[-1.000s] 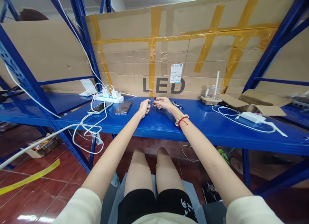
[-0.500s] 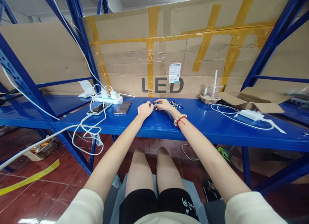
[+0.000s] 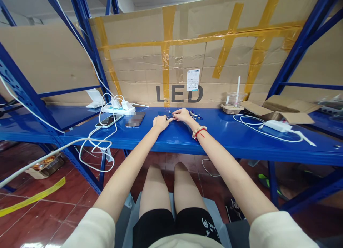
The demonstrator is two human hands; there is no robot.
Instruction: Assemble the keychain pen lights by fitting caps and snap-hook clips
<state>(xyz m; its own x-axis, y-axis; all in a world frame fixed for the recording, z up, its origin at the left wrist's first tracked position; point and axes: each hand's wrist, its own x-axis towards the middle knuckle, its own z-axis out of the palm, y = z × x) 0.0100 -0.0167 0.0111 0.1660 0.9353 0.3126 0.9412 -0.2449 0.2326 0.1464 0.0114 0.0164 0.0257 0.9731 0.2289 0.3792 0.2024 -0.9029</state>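
View from the head camera, the only one: a seated person's two bare arms reach forward onto a blue painted metal shelf (image 3: pixel 235 138) backed by taped brown cardboard printed "LED" (image 3: pixel 227 62).

The left hand (image 3: pixel 160 122) rests on the shelf, loosely curled. The right hand (image 3: pixel 183 115), with a beaded bracelet and red string (image 3: pixel 199 131) at its wrist, lies just beside it. The fingertips of both hands meet at a tiny silvery metal part (image 3: pixel 168 117) on the shelf between them. It is too small to tell whether either hand actually pinches it.

A small heap of similar metal pieces (image 3: pixel 197 116) lies just right of the right hand.

The part looks light, stiff and probably slippery, so it is best nipped across its sides with fingertip pads.

To the left are a dark phone (image 3: pixel 135 119) and a white power strip (image 3: pixel 119 108). To the right are a clear plastic cup (image 3: pixel 235 98) and a white charger (image 3: pixel 276 125).
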